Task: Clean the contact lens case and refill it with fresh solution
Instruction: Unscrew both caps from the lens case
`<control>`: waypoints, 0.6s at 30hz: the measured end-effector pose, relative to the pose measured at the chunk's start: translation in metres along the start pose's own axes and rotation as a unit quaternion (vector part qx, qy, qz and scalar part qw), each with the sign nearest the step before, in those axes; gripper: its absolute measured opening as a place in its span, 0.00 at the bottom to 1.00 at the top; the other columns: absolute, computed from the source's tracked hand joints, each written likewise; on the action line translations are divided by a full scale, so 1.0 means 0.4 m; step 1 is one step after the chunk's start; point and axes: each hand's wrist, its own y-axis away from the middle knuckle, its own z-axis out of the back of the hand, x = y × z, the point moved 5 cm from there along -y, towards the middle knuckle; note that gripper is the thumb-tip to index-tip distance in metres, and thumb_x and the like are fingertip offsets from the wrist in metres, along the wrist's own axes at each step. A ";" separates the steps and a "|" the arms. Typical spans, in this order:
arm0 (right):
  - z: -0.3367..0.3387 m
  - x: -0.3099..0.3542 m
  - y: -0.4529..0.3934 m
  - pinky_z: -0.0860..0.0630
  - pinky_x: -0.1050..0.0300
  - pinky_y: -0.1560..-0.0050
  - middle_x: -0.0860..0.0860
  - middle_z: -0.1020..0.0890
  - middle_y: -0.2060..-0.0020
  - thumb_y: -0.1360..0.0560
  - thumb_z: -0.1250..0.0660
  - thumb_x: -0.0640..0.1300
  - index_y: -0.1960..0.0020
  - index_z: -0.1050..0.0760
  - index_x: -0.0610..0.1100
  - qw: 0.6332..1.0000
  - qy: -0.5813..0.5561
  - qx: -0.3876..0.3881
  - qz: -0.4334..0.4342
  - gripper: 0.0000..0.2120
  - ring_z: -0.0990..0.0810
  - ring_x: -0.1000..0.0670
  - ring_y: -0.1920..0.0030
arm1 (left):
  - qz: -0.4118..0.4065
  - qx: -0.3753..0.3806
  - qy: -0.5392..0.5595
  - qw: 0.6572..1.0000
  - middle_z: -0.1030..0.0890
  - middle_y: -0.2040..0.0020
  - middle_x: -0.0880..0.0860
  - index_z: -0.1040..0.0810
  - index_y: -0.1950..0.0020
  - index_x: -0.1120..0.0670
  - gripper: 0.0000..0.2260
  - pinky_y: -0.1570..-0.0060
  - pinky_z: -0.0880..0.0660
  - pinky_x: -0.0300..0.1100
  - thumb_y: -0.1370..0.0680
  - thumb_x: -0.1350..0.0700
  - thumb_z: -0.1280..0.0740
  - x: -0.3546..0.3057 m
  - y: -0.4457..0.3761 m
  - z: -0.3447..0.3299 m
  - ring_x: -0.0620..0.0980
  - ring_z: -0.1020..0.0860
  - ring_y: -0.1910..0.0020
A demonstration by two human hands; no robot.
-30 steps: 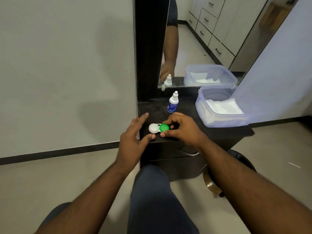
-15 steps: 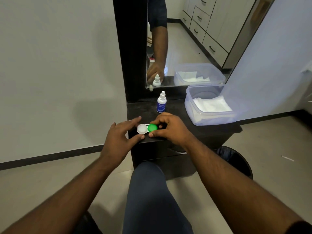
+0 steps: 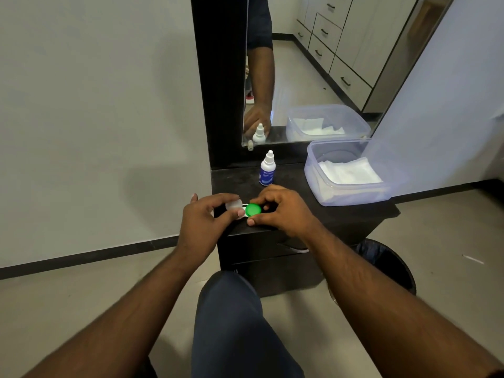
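Here, the contact lens case (image 3: 246,210) lies at the front edge of the black desk (image 3: 321,214). The left hand (image 3: 203,222) pinches the white cap (image 3: 232,205) between thumb and forefinger; the right hand (image 3: 281,211) curls its fingers (image 3: 260,200) round the green cap (image 3: 253,209). Behind the case stands a solution bottle (image 3: 267,170); to its right, a clear plastic tub (image 3: 351,196) of white tissues (image 3: 349,171), and beyond that a mirror (image 3: 313,64).
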 end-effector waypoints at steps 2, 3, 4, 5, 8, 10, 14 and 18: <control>0.000 0.000 -0.002 0.28 0.66 0.57 0.59 0.23 0.59 0.38 0.20 0.48 0.50 0.18 0.48 1.000 -0.003 -0.001 0.001 0.18 0.24 0.59 0.59 | 0.023 -0.040 0.036 0.998 0.18 0.52 0.42 0.16 0.49 0.51 0.08 0.35 0.30 0.55 0.26 0.53 0.28 0.008 -0.015 0.014 0.36 0.21 0.51; 0.002 0.001 -0.001 0.28 0.66 0.57 0.59 0.23 0.59 0.38 0.20 0.48 0.50 0.18 0.49 1.000 -0.006 0.000 0.000 0.18 0.24 0.59 0.59 | 0.036 -0.060 0.047 0.996 0.17 0.53 0.44 0.15 0.49 0.52 0.07 0.40 0.26 0.51 0.25 0.54 0.29 0.008 -0.023 0.022 0.39 0.20 0.52; 0.002 0.000 -0.002 0.28 0.66 0.57 0.59 0.23 0.58 0.38 0.20 0.48 0.50 0.18 0.49 1.000 -0.007 0.001 -0.001 0.18 0.24 0.59 0.59 | 0.048 -0.076 0.050 0.995 0.17 0.54 0.45 0.15 0.50 0.53 0.06 0.43 0.24 0.48 0.24 0.55 0.31 0.008 -0.033 0.028 0.41 0.20 0.52; 0.003 0.001 -0.002 0.28 0.66 0.56 0.59 0.23 0.58 0.38 0.20 0.48 0.49 0.18 0.50 1.000 -0.007 0.003 -0.002 0.18 0.24 0.59 0.58 | 0.060 -0.080 0.050 0.994 0.17 0.53 0.47 0.15 0.50 0.54 0.06 0.44 0.24 0.46 0.24 0.55 0.31 0.011 -0.045 0.029 0.43 0.20 0.51; 0.004 0.002 -0.001 0.27 0.66 0.56 0.59 0.22 0.57 0.38 0.20 0.48 0.50 0.18 0.50 1.000 -0.011 0.002 -0.003 0.18 0.24 0.58 0.58 | 0.087 -0.028 0.019 0.996 0.20 0.41 0.54 0.15 0.51 0.54 0.07 0.43 0.30 0.41 0.24 0.54 0.30 0.034 -0.084 0.003 0.50 0.25 0.38; 0.004 0.002 -0.001 0.28 0.66 0.56 0.59 0.22 0.58 0.39 0.20 0.48 0.51 0.18 0.51 1.000 -0.016 -0.001 -0.004 0.17 0.24 0.59 0.58 | 0.096 0.009 -0.004 0.995 0.24 0.34 0.56 0.14 0.52 0.54 0.06 0.40 0.32 0.44 0.25 0.54 0.29 0.048 -0.104 -0.019 0.50 0.32 0.30; 0.003 -0.001 -0.002 0.28 0.67 0.57 0.59 0.22 0.59 0.39 0.20 0.48 0.52 0.18 0.52 1.000 -0.024 -0.008 -0.001 0.17 0.24 0.59 0.60 | 0.111 0.027 0.015 0.993 0.25 0.32 0.56 0.14 0.52 0.53 0.06 0.34 0.34 0.46 0.26 0.54 0.29 0.060 -0.119 -0.035 0.49 0.37 0.26; 0.003 0.000 -0.002 0.27 0.65 0.57 0.59 0.23 0.59 0.39 0.20 0.48 0.52 0.18 0.53 1.000 -0.029 -0.006 0.003 0.17 0.24 0.58 0.60 | 0.137 0.036 0.024 0.990 0.31 0.27 0.55 0.16 0.47 0.50 0.09 0.33 0.34 0.47 0.26 0.51 0.29 0.071 -0.120 -0.034 0.48 0.38 0.26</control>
